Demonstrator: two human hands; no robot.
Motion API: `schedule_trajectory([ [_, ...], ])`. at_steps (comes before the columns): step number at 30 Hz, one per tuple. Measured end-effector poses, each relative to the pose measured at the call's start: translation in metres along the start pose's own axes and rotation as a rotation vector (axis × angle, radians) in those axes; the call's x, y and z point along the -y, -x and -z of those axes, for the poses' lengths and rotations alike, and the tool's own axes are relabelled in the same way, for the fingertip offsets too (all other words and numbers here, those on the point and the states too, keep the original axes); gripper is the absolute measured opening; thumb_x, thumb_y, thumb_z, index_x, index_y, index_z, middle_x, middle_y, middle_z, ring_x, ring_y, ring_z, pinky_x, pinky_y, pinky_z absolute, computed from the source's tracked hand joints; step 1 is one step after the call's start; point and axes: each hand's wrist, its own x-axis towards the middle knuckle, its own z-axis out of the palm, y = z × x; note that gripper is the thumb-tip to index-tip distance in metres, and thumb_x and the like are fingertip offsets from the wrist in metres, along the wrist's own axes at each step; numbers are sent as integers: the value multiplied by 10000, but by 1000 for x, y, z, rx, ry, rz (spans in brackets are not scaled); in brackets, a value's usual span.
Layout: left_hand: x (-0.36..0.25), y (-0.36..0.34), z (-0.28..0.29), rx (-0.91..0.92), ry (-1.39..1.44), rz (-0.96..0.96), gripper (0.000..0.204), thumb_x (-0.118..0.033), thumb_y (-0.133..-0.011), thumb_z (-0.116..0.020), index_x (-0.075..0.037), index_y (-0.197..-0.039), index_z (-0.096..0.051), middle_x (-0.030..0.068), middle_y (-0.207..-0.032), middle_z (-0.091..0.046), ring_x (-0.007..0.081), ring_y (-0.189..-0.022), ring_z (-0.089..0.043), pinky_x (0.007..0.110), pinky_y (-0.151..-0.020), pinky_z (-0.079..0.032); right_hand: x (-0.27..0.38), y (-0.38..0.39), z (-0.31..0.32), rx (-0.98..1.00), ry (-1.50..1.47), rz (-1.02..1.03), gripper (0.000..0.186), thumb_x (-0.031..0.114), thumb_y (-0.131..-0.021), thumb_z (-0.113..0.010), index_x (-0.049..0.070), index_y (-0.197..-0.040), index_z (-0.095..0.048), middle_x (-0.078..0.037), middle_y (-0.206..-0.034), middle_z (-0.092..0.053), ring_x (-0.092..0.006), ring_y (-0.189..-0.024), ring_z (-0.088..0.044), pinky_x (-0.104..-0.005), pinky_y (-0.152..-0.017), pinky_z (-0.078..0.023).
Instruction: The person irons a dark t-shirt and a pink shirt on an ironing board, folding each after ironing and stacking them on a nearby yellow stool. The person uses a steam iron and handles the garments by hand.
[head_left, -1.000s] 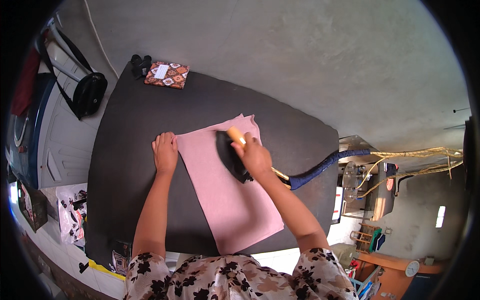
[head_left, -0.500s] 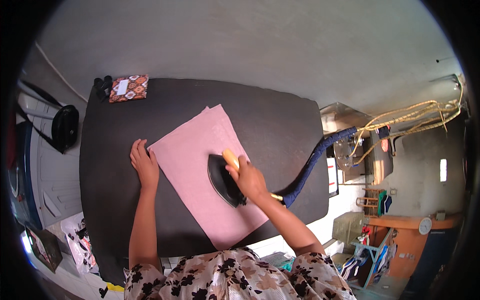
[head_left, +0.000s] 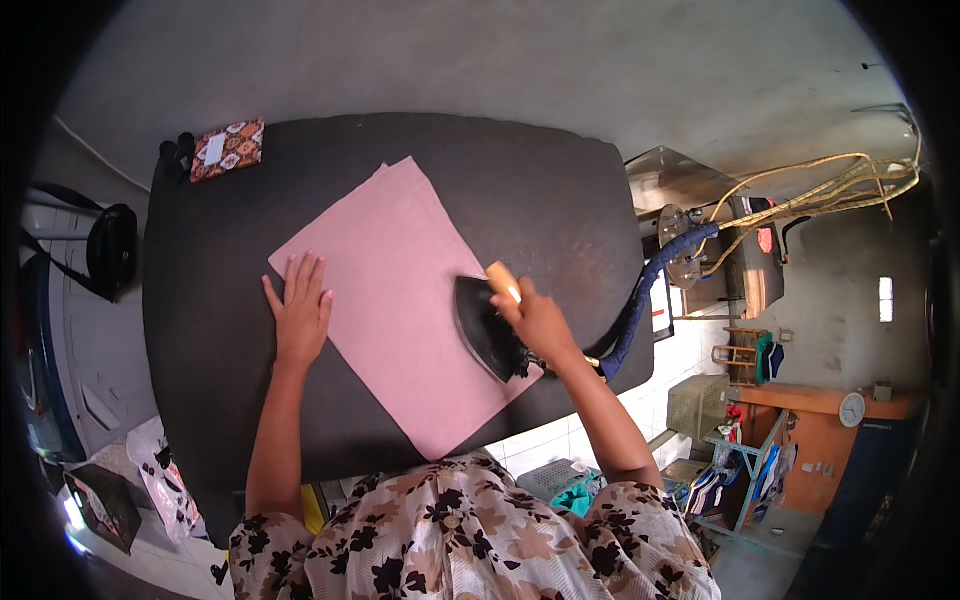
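A folded pink cloth (head_left: 385, 290) lies slantwise on the dark padded ironing table (head_left: 540, 180). My right hand (head_left: 535, 320) is wrapped round the light wooden handle of a black iron (head_left: 485, 325), whose soleplate rests at the cloth's right edge. From the iron's rear a hose wrapped in dark blue fabric (head_left: 650, 280) runs off to the right. My left hand (head_left: 300, 308) lies flat with fingers spread, its fingertips on the left corner of the cloth and its palm over the table. Nothing is held in it.
A patterned orange-and-black book (head_left: 240, 150) sits at the table's far left corner, with a small black object (head_left: 177, 155) beside it. Yellow-wrapped lines (head_left: 820, 190) hang at the right. A grey basket (head_left: 552, 482) stands below the near edge, and a black bag (head_left: 112, 245) is at the left.
The iron in my right hand has slid rightward from the middle of the cloth to its right edge. My left hand has moved onto the cloth's left corner, its fingers now spread.
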Motion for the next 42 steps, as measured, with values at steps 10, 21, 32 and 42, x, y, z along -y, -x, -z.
schedule_trajectory([
  [10, -32, 43, -6, 42, -20, -110, 518, -244, -952, -474, -135, -1448, -377, 52, -1539, -293, 251, -1450, -189, 601, -1148, -67, 11, 102, -53, 413, 134, 635, 404, 458, -902, -567, 92, -1038, -464, -169, -979, -597, -384, -624, -631, -477, -531, -519],
  [21, -148, 236, -17, 183, 280, -390, 491, -162, -739, -664, -156, -1214, -542, 85, -1296, -457, 272, -1270, -418, 625, -1092, -220, -123, 77, -12, -145, 193, 33, 459, 510, -927, -513, 60, -1002, -461, -227, -854, -642, -425, -684, -643, -498, -553, -509],
  [32, -177, 236, 1, 110, 191, -223, 198, -148, -817, -632, -107, -1007, -595, 17, -1011, -609, 176, -1056, -554, 465, -1020, -334, -120, 77, -4, -141, 143, 621, 510, 284, -813, -663, 40, -1229, -496, -203, -1340, -464, -339, -1210, -448, -484, -1023, -340],
  [42, -195, 228, 86, -42, 444, -11, 92, -76, -859, -572, -54, -940, -608, 79, -952, -636, 260, -950, -597, 410, -961, -416, -132, 57, -28, -58, 172, 1016, 399, 17, -676, -652, 82, -1056, -550, -89, -1142, -561, -292, -1085, -529, -413, -944, -408],
])
